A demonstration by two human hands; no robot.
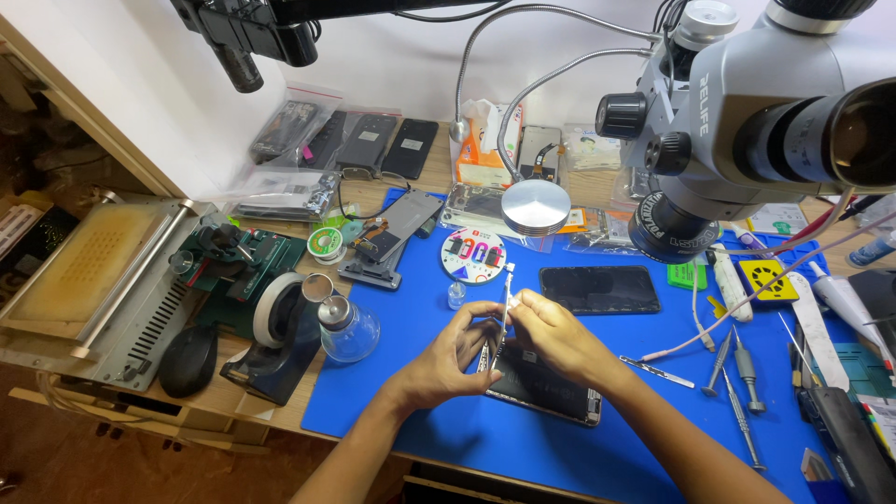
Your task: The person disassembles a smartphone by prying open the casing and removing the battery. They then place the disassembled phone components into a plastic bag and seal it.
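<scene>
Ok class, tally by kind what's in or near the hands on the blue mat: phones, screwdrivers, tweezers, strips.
Phones: 2
Screwdrivers: 3
Tweezers: 1
Strip: 1
Total: 7

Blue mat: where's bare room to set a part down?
Bare blue mat along the near edge left of the opened phone, and between it and the screwdrivers. Crowded: far edge by the round disc, and the right side's tools.
</scene>
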